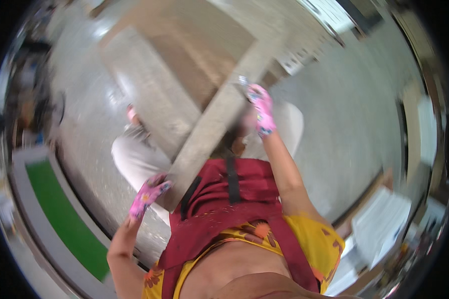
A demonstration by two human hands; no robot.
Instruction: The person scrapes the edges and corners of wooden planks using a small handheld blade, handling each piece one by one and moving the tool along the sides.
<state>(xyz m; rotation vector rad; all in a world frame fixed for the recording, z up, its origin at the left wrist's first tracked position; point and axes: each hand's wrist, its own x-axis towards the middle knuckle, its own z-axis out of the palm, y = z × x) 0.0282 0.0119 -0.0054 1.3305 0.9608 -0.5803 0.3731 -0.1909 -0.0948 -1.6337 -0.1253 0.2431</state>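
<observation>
Pink-gloved, touching grey board (207,132) at its near end with left hand (147,197), with right hand (261,109) curled at its right edge — can't tell either grip's opening or hold.

The long board (209,124) runs slantwise before the apron (234,192), from near left to far right. The left hand (148,195) is at its near end, by the left edge; the right hand (261,108) is farther along, by the right edge. A second panel (152,84) slants off left of the board, and a broad sheet (199,50) lies between and beyond both. A long frame (21,162) lies left of the person, a paper stack (379,224) to the right
</observation>
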